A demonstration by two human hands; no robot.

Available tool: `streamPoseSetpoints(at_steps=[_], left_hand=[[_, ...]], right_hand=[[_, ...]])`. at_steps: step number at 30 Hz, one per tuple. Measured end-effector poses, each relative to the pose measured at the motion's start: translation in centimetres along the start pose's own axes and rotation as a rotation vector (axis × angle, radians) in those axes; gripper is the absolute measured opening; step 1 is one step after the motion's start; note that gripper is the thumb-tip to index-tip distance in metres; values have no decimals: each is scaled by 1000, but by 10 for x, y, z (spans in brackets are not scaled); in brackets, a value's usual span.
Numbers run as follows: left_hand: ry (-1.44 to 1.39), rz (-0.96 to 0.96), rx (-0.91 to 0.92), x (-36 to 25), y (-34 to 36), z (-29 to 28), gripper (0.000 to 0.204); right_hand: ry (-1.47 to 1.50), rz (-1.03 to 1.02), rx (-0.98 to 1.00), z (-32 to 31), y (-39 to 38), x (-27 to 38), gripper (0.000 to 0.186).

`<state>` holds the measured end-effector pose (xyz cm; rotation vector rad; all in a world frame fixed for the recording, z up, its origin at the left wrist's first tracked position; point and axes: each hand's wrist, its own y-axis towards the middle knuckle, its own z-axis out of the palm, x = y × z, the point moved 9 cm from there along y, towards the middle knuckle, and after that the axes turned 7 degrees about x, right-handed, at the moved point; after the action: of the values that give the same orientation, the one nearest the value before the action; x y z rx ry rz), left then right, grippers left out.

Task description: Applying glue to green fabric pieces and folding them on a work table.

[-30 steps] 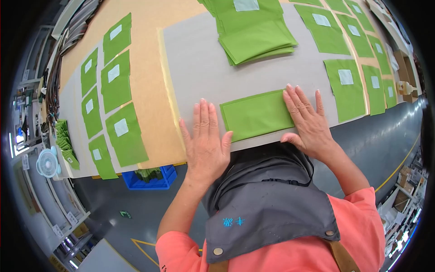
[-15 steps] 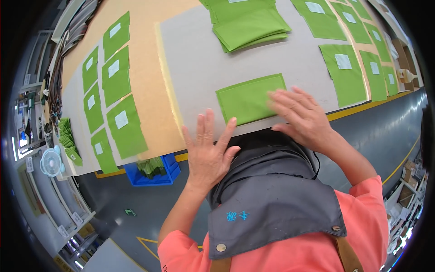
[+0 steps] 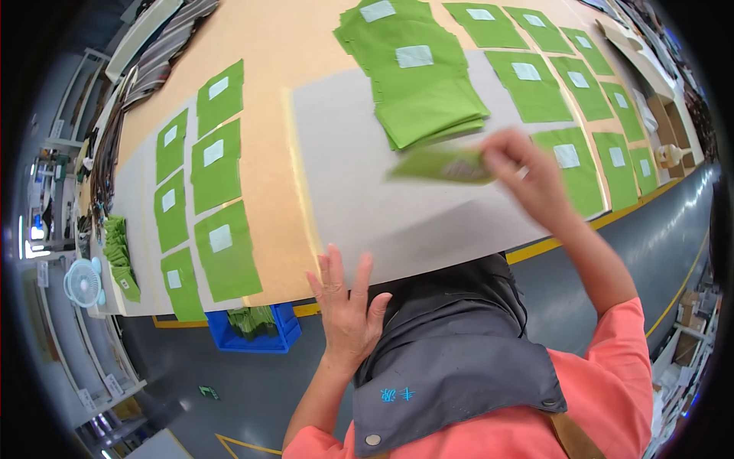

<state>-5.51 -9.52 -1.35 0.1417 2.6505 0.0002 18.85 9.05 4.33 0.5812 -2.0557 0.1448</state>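
My right hand (image 3: 516, 164) pinches the right end of a green fabric piece (image 3: 436, 166) and holds it above the grey part of the table (image 3: 352, 206). Motion blurs the piece, and its shadow falls on the surface below. Just beyond it lies a stack of green fabric pieces (image 3: 424, 92) with pale patches on top. My left hand (image 3: 348, 306) rests at the table's near edge, fingers spread, holding nothing.
Flat green pieces with pale squares lie in rows on the left (image 3: 216, 164) and right (image 3: 527, 88). A blue crate (image 3: 287, 329) holding green fabric stands below the near edge. A light-blue fan (image 3: 82, 283) is at far left, a small bottle (image 3: 671, 156) at far right.
The green piece that lay flat near the table's edge is now lifted in my right hand and moved away from me. My left hand stays near the edge, fingers still spread.
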Motion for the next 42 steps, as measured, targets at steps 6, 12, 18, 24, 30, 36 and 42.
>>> streamPoseSetpoints(at_steps=[6, 12, 18, 24, 30, 36, 42], left_hand=[[-51, 59, -44, -1, 18, -3, 52], [212, -61, -251, 108, 52, -81, 39], [282, -169, -161, 221, 76, -124, 20], [288, -157, -67, 208, 86, -121, 10], [-10, -35, -59, 125, 99, -111, 12], [-207, 86, -62, 39, 146, -82, 18], [-203, 332, -135, -26, 129, -52, 56]], right_hand=[[-507, -404, -244, -41, 66, 29, 11], [-714, -373, 67, 17, 85, -40, 25], [-667, -430, -30, 20, 59, 12, 36], [-552, -484, 122, 70, 23, 40, 41], [-205, -338, 270, 153, 14, 63, 55], [303, 215, 396, 178, 3, 20, 50], [897, 642, 269, 127, -60, -47, 34]])
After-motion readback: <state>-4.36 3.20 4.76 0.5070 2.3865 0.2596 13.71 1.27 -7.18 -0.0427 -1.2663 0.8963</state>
